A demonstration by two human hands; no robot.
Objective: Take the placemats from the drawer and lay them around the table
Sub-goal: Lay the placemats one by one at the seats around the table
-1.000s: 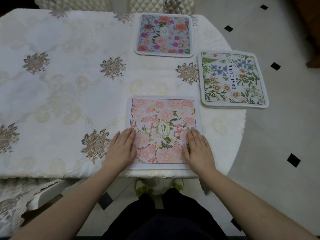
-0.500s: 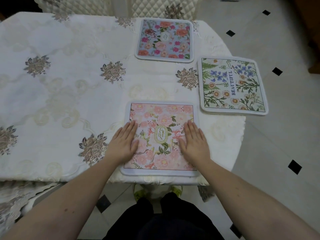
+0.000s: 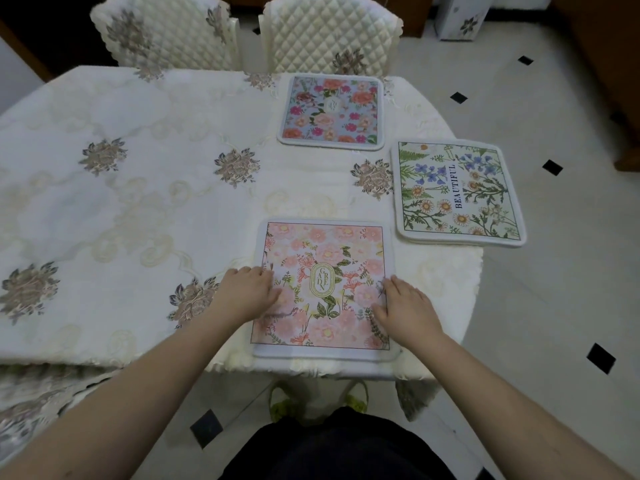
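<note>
left hand [image 3: 247, 294] and right hand [image 3: 405, 308] flat on pink mat [image 3: 323, 289] | 6 o'clock worktop [image 3: 138, 202] edge | a pull could slide it off

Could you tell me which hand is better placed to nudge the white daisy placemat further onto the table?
Right: the right hand lies nearer the white daisy placemat, which overhangs the table's right edge.
</note>
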